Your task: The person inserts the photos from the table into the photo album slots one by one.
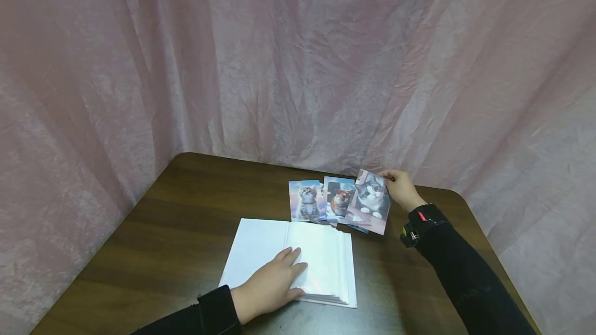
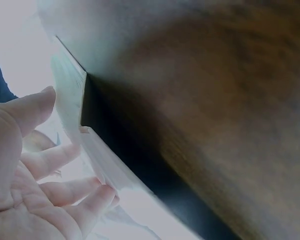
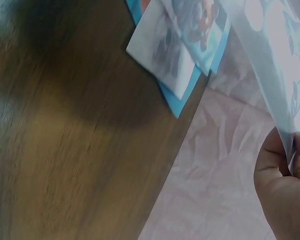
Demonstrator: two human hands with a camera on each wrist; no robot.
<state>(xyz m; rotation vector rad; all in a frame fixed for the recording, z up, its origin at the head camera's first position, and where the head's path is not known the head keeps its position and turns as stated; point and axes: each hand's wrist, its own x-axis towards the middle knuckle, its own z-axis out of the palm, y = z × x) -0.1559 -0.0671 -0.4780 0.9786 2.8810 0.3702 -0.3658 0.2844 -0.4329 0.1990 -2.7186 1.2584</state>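
Cat photo (image 1: 369,202) held by its upper right corner, it sits left of my right hand (image 1: 401,189), thumb and fingers pinching it, near the tabletop's (image 1: 186,221) far edge, toward the right corner. Left of it lie other animal photos (image 1: 306,201); farther from that edge, my left hand (image 1: 270,284) spreads its fingers over an open white album (image 1: 256,244).

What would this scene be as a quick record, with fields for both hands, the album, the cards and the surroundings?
Left hand: fingers spread over the open album
Right hand: pinches the cat card at its edge
Album: white, lying open on the table
Beyond album: kitten card, brown-animal card, partly hidden blue-edged card
Table: brown, wood-grained
Backdrop: pink curtain
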